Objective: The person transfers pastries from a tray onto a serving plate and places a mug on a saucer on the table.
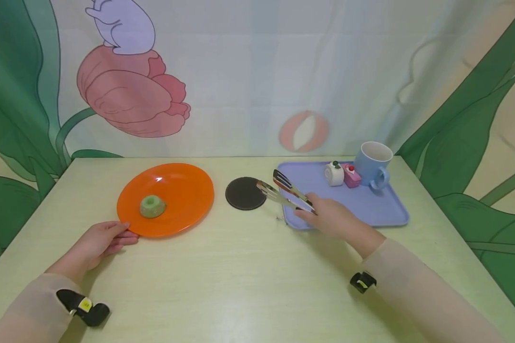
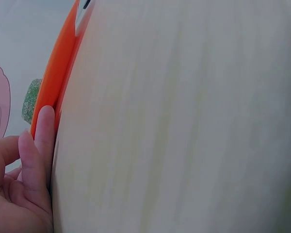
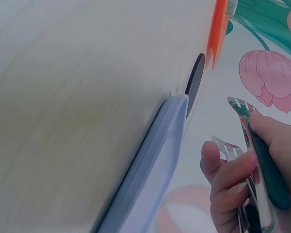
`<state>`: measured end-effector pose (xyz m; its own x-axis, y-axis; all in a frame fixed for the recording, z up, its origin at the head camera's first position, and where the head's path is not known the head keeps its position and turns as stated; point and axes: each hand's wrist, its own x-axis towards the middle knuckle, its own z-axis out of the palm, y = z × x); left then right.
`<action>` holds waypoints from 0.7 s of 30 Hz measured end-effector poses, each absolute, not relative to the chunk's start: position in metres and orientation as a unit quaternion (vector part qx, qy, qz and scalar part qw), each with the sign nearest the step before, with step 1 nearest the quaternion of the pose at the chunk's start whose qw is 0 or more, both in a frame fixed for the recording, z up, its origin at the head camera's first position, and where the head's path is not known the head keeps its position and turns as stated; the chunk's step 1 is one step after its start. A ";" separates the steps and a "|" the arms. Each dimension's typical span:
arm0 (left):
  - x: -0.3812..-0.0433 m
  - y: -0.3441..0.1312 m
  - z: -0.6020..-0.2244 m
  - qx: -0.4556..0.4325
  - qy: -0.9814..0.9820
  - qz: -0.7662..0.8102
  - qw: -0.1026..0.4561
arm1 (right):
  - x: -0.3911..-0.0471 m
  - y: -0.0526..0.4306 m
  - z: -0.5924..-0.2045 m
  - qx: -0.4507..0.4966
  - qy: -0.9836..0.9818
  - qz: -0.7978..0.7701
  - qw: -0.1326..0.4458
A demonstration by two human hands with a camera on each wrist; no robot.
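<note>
My left hand (image 1: 100, 244) pinches the near left rim of an orange plate (image 1: 189, 195), thumb on top and fingers beneath, as the left wrist view also shows. On the plate sits a small green ring-shaped cake (image 1: 152, 206), left of its middle. My right hand (image 1: 332, 216) grips metal serving tongs (image 3: 254, 160) with slotted tips and dark green handles. The tongs' tips point left, spread apart, with nothing between them. They reach over the left edge of a lavender tray (image 1: 369, 209) toward a black round coaster (image 1: 245, 193).
At the tray's back stand a white cream roll (image 1: 334, 174), a pink cake slice (image 1: 351, 176) with a red topping and a light blue mug (image 1: 371, 164). A printed curtain (image 1: 240, 85) hangs right behind the pale wooden table (image 1: 223, 286).
</note>
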<state>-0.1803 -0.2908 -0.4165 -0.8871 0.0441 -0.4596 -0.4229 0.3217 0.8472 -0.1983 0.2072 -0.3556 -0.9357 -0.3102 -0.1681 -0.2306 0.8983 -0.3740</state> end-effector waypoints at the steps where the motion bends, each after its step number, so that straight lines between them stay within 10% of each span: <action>1: -0.180 -0.291 -0.416 -0.119 0.788 0.569 0.205 | -0.198 0.208 -0.355 -0.140 0.968 -0.177 0.110; 21: -0.180 -0.292 -0.418 -0.122 0.785 0.571 0.205 | -0.194 0.234 -0.351 -0.121 0.971 -0.182 0.099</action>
<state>-0.1802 -0.2925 -0.4176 -0.8859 0.0433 -0.4620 -0.4261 0.3183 0.8469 -0.1937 0.2337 -0.3509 -0.9514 -0.2704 -0.1474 -0.1985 0.9044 -0.3777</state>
